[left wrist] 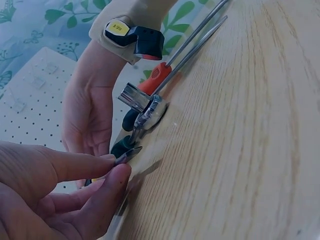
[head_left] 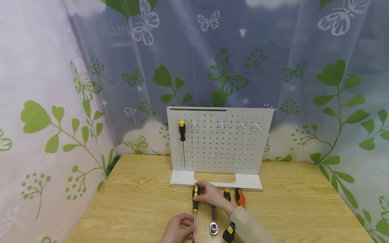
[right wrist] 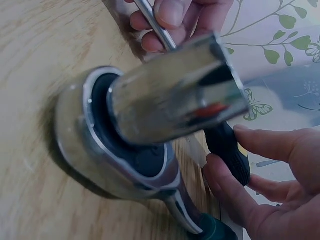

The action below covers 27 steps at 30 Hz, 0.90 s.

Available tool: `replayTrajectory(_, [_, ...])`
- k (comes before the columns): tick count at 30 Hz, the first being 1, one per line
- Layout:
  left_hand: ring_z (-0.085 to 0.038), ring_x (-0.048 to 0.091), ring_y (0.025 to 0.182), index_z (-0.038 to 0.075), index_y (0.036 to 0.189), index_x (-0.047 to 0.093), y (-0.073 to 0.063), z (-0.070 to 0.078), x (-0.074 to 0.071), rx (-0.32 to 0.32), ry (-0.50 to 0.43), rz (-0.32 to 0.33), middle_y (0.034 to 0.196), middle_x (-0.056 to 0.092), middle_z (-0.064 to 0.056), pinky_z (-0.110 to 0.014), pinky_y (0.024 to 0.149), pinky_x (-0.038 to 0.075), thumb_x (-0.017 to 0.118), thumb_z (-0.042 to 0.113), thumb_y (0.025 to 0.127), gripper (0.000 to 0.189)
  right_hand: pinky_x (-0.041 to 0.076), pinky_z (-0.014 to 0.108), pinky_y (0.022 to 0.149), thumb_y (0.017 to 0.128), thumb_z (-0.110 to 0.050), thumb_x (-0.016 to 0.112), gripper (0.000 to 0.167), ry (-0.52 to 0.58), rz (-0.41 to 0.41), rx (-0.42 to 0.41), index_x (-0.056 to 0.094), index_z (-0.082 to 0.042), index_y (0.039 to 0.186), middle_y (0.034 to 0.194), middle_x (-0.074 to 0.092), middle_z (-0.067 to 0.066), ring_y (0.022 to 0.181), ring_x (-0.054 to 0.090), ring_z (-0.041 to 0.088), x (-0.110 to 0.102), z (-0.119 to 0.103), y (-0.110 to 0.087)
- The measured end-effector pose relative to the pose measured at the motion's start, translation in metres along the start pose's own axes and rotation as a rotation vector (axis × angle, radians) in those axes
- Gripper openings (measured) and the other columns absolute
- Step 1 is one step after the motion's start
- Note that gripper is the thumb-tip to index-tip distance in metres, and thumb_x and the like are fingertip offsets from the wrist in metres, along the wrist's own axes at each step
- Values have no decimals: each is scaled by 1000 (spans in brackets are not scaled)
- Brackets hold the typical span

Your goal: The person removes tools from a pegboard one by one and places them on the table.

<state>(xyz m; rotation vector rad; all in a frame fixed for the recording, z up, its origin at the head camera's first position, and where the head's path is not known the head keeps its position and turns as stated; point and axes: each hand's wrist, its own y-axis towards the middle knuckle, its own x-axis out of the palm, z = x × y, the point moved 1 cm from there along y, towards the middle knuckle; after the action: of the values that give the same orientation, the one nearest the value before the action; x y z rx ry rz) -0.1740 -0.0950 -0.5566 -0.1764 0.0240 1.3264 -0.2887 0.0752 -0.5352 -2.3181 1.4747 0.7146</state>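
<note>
Both hands are on one screwdriver (head_left: 196, 205) with a black and yellow handle, at the front of the pegboard's base. My right hand (head_left: 210, 194) grips its handle, thumb and fingers on opposite sides in the right wrist view. Lower down, my left hand (head_left: 179, 227) pinches the metal shaft; in the left wrist view the screwdriver's tip (left wrist: 131, 154) pokes out between thumb and forefinger. Just right of it lies a ratchet wrench (head_left: 213, 227) with a chrome socket (right wrist: 175, 92) pointing up. The ratchet's handle is partly hidden by my right arm.
A white pegboard (head_left: 228, 148) stands at the table's back with several clear hooks (head_left: 242, 123). One screwdriver (head_left: 182, 131) hangs at its left. Beyond my right forearm lie another black and yellow screwdriver (head_left: 227, 195) and a red-handled one (head_left: 239, 198). A patterned curtain surrounds the wooden table (head_left: 136, 192).
</note>
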Motion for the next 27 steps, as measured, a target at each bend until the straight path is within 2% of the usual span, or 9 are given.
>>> replayTrajectory(5, [-14, 68, 70, -12, 106, 64, 0, -1, 0, -9, 13, -5, 83, 71, -8, -30, 64, 63, 70, -9, 87, 21, 52, 52, 98, 82, -16, 85, 58, -57, 13, -5, 60, 1, 132, 127, 64, 22, 112, 61, 33, 2, 2, 1])
replayTrajectory(11, [-14, 69, 70, -9, 105, 65, 0, 2, -1, -49, 39, -2, 82, 71, -6, -30, 64, 63, 71, -9, 86, 20, 53, 47, 92, 81, -18, 86, 57, -126, 2, -2, 63, 0, 130, 123, 67, 19, 107, 61, 29, 3, 5, 4])
replayTrajectory(14, [-14, 69, 70, -8, 105, 66, 0, 2, -1, -67, 56, 4, 81, 71, -5, -30, 64, 63, 72, -8, 86, 20, 52, 49, 95, 81, -19, 86, 57, -150, -8, 9, 64, -1, 130, 123, 67, 18, 111, 60, 30, 2, 5, 5])
replayTrajectory(23, [-13, 69, 69, -6, 104, 67, 0, 3, -1, -75, 114, 21, 80, 70, -4, -29, 63, 62, 73, -7, 85, 19, 49, 54, 101, 81, -18, 86, 56, -169, -12, 10, 64, -1, 131, 125, 66, 19, 116, 59, 35, 1, 2, 3])
replayTrajectory(27, [-13, 68, 69, -5, 103, 68, 0, 4, -2, -55, 131, 27, 79, 70, -3, -29, 62, 62, 73, -7, 84, 19, 49, 56, 101, 81, -14, 86, 56, -154, -13, 6, 64, -1, 131, 125, 66, 20, 116, 60, 37, -1, 0, 1])
